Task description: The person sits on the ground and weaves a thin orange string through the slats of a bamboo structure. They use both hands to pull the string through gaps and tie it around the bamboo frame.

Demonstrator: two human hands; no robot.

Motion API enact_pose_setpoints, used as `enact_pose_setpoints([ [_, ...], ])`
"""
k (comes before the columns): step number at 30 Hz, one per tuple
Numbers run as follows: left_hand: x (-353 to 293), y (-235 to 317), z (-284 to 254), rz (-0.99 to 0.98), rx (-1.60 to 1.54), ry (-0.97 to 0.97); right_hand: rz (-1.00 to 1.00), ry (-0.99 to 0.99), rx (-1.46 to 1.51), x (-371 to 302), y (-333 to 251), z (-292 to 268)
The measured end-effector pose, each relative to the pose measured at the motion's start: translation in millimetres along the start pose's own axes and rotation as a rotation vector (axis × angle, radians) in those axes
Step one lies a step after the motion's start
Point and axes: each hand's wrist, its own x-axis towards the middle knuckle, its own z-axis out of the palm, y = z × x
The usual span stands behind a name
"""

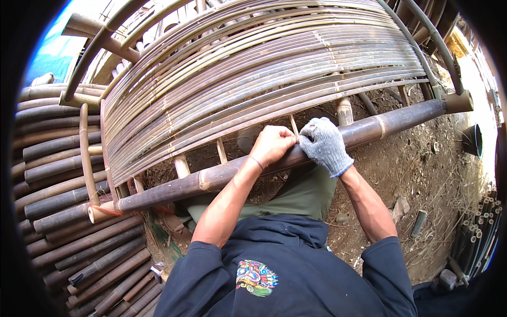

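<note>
A curved panel of thin bamboo slats [248,79] lies across the upper view, with a thick brown bamboo pole [409,119] along its near side. Short bamboo pegs [222,151] bridge the gap between the two. Bare, my left hand [272,145] is closed in a pinch over the pole, near the foot of one thin peg [293,124]. Right beside it, my right hand [323,145], in a grey knitted glove, has its fingers curled in at the same spot. Whatever small thing lies between the fingertips is hidden.
Stacked bamboo poles [95,238] fill the left side. Brown dirt ground [422,174] with scraps and a short bamboo piece [419,223] lies to the right. Thin bamboo stalks [478,227] are bundled at the far right. A blue sheet [50,61] shows at upper left.
</note>
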Motion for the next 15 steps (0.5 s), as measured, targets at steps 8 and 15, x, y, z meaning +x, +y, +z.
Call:
enact_pose_setpoints([
  [8, -67, 19, -3, 0.288, 0.612, 0.143, 0.196, -0.461, -0.156, 48, 17, 11],
  [15, -113, 109, -92, 0.187, 0.33, -0.161, -0.189, -0.369, 0.556, 2, -56, -56],
])
